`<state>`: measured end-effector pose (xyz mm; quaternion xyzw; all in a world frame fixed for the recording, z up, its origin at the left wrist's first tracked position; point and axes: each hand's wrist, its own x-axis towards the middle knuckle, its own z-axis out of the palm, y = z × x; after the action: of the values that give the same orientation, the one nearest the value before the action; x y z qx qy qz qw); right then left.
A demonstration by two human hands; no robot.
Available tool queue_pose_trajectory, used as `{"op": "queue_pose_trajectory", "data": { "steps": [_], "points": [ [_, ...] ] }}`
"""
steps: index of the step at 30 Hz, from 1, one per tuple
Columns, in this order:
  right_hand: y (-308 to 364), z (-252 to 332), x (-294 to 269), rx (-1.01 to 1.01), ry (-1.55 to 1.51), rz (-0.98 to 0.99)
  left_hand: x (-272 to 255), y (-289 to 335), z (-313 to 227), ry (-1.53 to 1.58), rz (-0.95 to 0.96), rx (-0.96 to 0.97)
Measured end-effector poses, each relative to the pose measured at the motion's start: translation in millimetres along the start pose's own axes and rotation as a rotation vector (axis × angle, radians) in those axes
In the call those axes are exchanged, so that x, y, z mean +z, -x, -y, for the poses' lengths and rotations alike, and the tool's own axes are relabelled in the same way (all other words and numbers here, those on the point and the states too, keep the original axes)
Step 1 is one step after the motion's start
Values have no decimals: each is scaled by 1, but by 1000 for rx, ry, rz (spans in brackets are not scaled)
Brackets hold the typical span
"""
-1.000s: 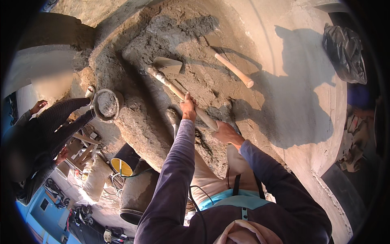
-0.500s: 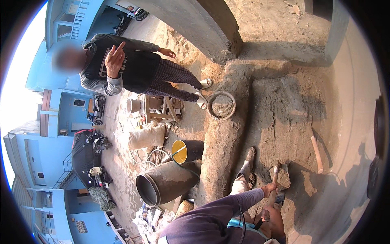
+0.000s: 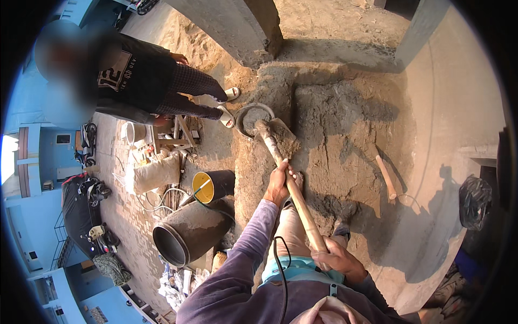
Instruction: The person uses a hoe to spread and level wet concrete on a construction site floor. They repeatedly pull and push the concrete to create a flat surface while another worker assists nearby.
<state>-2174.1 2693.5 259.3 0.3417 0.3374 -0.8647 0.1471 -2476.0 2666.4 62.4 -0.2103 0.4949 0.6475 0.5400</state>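
My left hand (image 3: 277, 183) is wrapped round the middle of the wooden handle of a hoe (image 3: 305, 210). My right hand (image 3: 341, 259) grips the same handle close to its butt end, near my body. The mortar-caked hoe blade (image 3: 286, 139) reaches the right rim of a round rubber basin (image 3: 242, 110), partly covering it. Grey wet mortar (image 3: 256, 114) lies in the basin. Wet mortar also spreads over the sandy ground (image 3: 334, 156) to the right, where a second wooden handle (image 3: 386, 177) sticks out; what it belongs to is hidden.
Another person (image 3: 145, 75) stands beyond the basin in light sandals. A black bucket with yellow inside (image 3: 213, 185), a large grey drum (image 3: 194, 232) and a white sack (image 3: 156, 175) stand at left. A concrete pillar (image 3: 232, 29) rises ahead, and a smooth wall (image 3: 448, 108) bounds the right.
The hoe has swung from low on the right up and forward to the basin. My right hand now shows clearly on the handle. The other person's raised hand has come down.
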Motion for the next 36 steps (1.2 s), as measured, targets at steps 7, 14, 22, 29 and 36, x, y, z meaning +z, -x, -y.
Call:
{"op": "queue_pose_trajectory", "data": {
  "steps": [7,14,22,29,36],
  "points": [
    [-151,-120,-103,-78,767,-484,-10,-42,-8,-142,-99,201],
    [-196,-129,-96,-69,672,-441,-8,2,-57,-175,-150,237],
    [-120,-50,-72,-208,665,-369,20,76,-13,-431,184,210],
    [-105,-11,-111,58,356,-375,-67,60,-1,-1289,371,391],
    [-66,-152,-193,385,241,-521,-330,121,2,-253,-367,139]
  ]
}}
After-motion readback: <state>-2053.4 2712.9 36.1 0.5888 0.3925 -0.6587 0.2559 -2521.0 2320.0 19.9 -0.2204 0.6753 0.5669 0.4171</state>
